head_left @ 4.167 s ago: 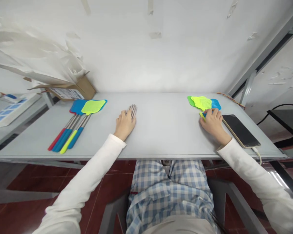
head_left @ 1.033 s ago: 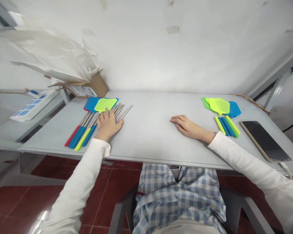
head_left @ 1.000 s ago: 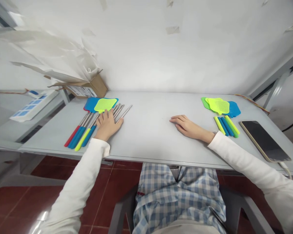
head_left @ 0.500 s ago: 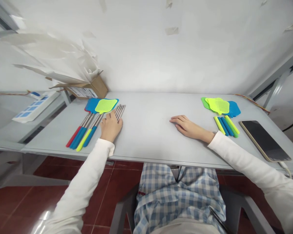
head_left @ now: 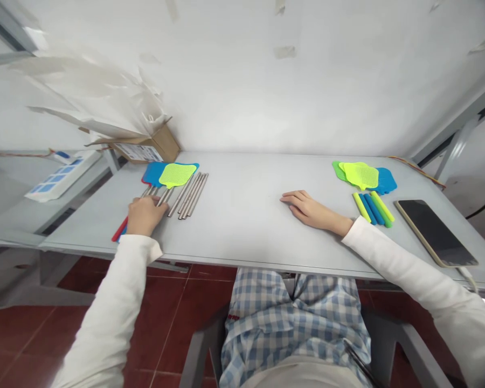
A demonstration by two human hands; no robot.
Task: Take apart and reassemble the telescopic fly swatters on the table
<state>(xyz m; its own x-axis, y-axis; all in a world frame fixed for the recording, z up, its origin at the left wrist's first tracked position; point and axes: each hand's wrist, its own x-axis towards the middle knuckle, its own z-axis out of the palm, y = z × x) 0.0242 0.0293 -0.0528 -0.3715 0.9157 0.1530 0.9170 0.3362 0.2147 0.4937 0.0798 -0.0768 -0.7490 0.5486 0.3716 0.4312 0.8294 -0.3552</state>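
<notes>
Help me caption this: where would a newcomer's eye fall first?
Probably on the bright paddles at the right, coloured tubes lined up just below them in view. Next comes the yellow-green paddle at the left, with bare metal rods and the left hand near it.

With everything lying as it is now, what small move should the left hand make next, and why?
I'd probably have the left hand nudge the assembled fly swatters slightly leftward. It lies over their handles and shafts, while the loose metal rods lie close beside the yellow-green head, so a wider gap might keep the groups apart.
</notes>
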